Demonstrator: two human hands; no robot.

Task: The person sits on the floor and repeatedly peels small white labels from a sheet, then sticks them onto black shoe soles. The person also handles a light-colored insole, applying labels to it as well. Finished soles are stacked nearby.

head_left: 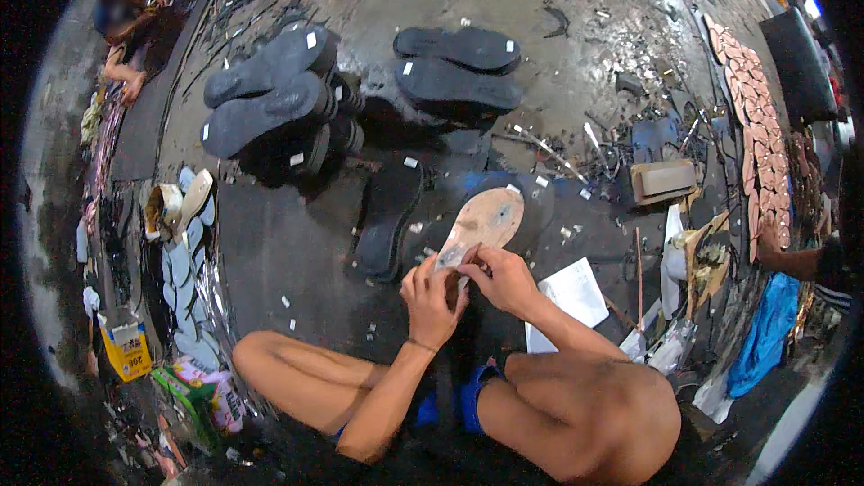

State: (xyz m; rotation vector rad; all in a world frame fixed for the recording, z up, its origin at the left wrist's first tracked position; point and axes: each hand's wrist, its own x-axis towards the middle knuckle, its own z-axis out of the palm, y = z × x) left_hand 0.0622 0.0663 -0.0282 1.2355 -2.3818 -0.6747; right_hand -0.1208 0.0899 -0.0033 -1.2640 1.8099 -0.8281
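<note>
Between my hands, a tan shoe insole (492, 216) slants up and to the right over the floor. My left hand (430, 308) is closed around its narrow end. My right hand (506, 281) pinches at the same end, thumb and index finger meeting close to the left fingertips. Whether a small piece sits in that pinch cannot be made out. A single black sole (389, 220) lies on the floor just left of the insole. Farther off, black soles with small white tags are piled at the left (270, 117) and in a smaller stack (459, 76) at the centre.
Grey insoles (184, 283) lie in a row at left, tan ones (760, 126) at right. A white paper pad (576, 297) is near my right forearm, a small box (663, 182) beyond it. Another person (126, 22) sits far left; someone's arm (792, 261) reaches in at right.
</note>
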